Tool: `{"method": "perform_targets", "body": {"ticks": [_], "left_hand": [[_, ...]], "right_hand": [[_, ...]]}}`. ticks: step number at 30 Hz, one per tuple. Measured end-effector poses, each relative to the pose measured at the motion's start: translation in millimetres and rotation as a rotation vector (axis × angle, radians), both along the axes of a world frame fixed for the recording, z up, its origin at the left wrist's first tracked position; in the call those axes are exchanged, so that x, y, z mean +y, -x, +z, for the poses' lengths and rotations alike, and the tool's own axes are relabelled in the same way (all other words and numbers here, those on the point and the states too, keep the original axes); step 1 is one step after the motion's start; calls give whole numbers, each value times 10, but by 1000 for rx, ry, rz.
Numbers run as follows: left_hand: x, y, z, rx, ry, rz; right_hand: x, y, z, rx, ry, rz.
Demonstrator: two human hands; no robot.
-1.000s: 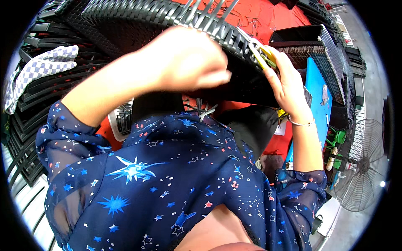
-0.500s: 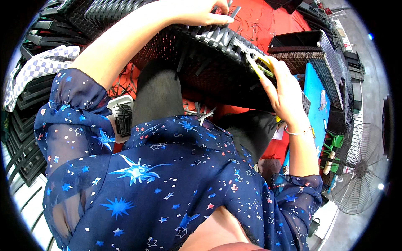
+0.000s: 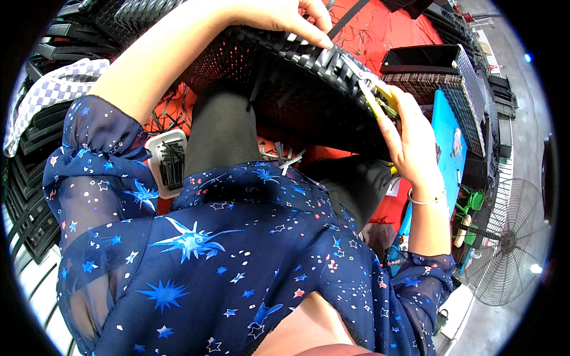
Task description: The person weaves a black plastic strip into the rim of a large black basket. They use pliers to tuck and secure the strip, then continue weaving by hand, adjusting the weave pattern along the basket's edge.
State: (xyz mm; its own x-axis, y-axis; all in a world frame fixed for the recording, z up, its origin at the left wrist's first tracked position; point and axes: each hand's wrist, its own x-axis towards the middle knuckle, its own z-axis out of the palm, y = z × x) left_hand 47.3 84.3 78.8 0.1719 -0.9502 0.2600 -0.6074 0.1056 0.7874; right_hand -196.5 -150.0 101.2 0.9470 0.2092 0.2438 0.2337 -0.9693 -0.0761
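A black woven wicker piece, made of flat plastic strips, lies across my knees with its rim toward the top. My left hand reaches over that rim, fingers bent and thumb pressed at the weave. From the left fingertips a loose black strip slants up to the right. My right hand is closed round yellow-handled pliers. The metal jaws of the pliers touch the rim's weave, just right of my left thumb. Whether they grip a strip is too small to tell.
A white tray of short black strips sits by my left leg. More strip scraps lie on the red covering. Dark woven boxes, a blue panel and a fan stand at right; a checked cloth hangs at left.
My left hand has shifted slightly down and right along the rim, and more of the loose strip shows. The pliers and my right hand have moved a little right and down.
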Motion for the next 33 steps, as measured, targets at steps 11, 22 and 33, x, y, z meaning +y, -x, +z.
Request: {"method": "perform_targets", "body": {"ticks": [11, 22, 33], "left_hand": [[124, 23, 15, 70, -106, 4], [65, 13, -59, 125, -44, -14], [30, 26, -55, 119, -35, 8]], "right_hand": [[173, -24, 2, -58, 19, 107], [333, -47, 124, 28, 124, 16], [337, -13, 110, 111, 310, -76]]}}
